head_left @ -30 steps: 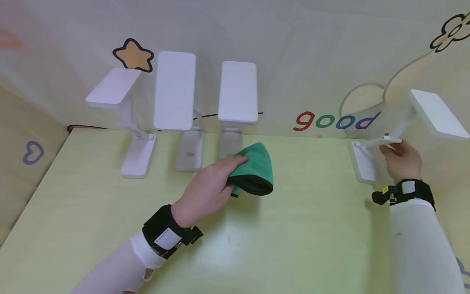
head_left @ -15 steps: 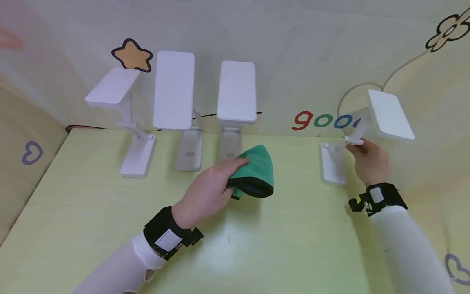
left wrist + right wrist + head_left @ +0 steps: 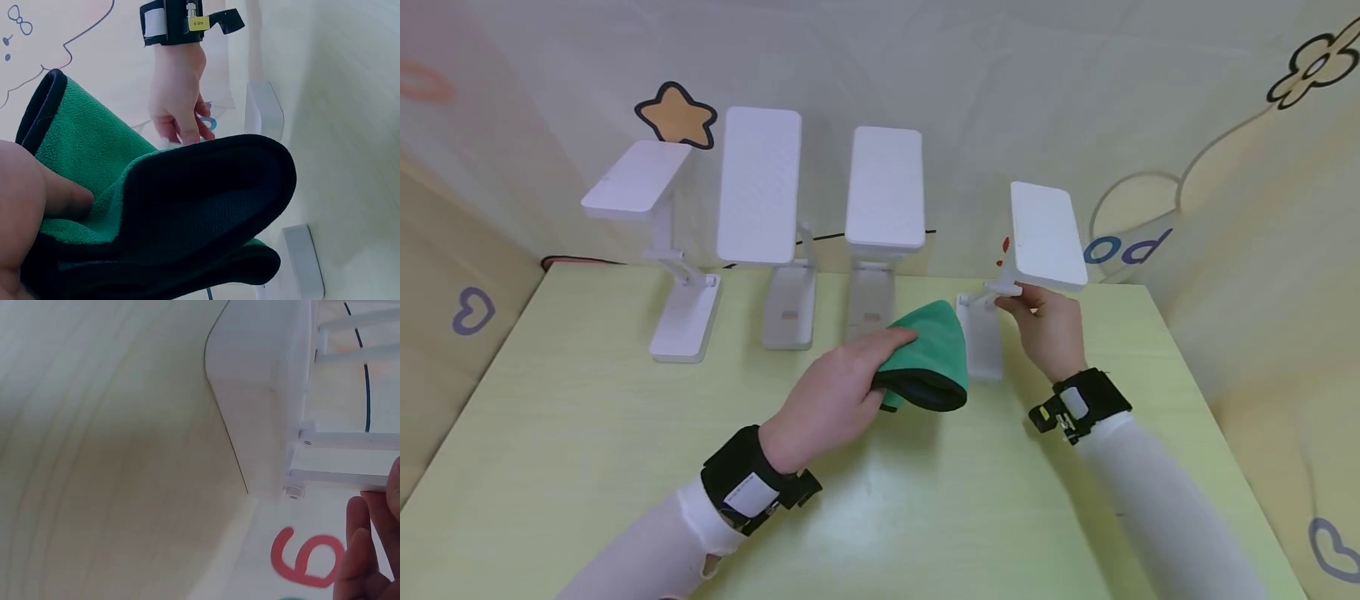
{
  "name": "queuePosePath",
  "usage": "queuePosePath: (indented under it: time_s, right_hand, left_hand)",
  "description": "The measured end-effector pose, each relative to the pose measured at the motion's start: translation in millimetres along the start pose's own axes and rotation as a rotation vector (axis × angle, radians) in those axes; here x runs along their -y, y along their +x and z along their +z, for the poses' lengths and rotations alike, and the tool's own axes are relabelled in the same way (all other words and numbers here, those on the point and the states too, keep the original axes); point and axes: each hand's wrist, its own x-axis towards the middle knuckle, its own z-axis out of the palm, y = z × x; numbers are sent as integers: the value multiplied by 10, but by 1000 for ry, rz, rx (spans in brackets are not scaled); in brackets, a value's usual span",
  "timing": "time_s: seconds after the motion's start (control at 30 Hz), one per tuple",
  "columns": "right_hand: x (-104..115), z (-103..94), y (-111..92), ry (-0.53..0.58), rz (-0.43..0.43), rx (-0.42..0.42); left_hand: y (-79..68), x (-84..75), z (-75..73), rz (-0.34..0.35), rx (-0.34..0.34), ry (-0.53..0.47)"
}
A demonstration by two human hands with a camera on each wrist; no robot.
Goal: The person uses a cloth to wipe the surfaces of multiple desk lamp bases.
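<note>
My left hand (image 3: 831, 396) holds a folded green cloth (image 3: 931, 350) with black edging, above the table in front of the stands. In the left wrist view the cloth (image 3: 100, 131) fills much of the picture, its dark inside showing. My right hand (image 3: 1052, 333) pinches the hinged arm of a white folding phone stand (image 3: 1048, 233), just under its tilted panel. The lower part of this stand's base (image 3: 981, 342) stands right beside the cloth. Up close in the right wrist view are its base (image 3: 256, 412) and my right fingers (image 3: 362, 550) at the arm.
Three more white folding stands are lined up at the back of the table: a left one (image 3: 685, 321), a middle one (image 3: 758, 187) and one behind my left hand (image 3: 885, 192). A printed curtain (image 3: 970, 83) hangs along the back edge of the pale table (image 3: 587, 467).
My right hand has brought the stand a long way left, from the table's right end to beside the cloth. My left hand and the cloth have stayed almost where they were.
</note>
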Motion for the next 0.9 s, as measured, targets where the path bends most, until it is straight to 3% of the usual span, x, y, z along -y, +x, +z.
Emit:
queuePosePath:
  time_s: [0.3,0.37,0.47,0.6,0.67,0.77,0.83,0.9]
  right_hand:
    - [205,181,27,-24,-2,31]
    - [227,202,40,-34,-11,33]
    - [236,216,53,-38,-27,29]
    - [223,216,69,-29,-51,31]
    - [216,214,74,-21,-52,34]
    - [218,205,68,-14,-53,39]
    - [232,203,66,0,-63,45]
    - [258,200,80,9,-85,51]
  left_hand:
    - [23,-28,48,5,7,-6]
    - [38,-47,91,20,17,41]
    - [92,-76,238,134,37,224]
    - [253,-91,570,347,-14,609]
    - [343,-74,767,386,-29,763]
    - [416,-51,1024,347,34,857]
    - [424,-49,1123,291,127,846]
    - [426,-60,1133,238,218,781]
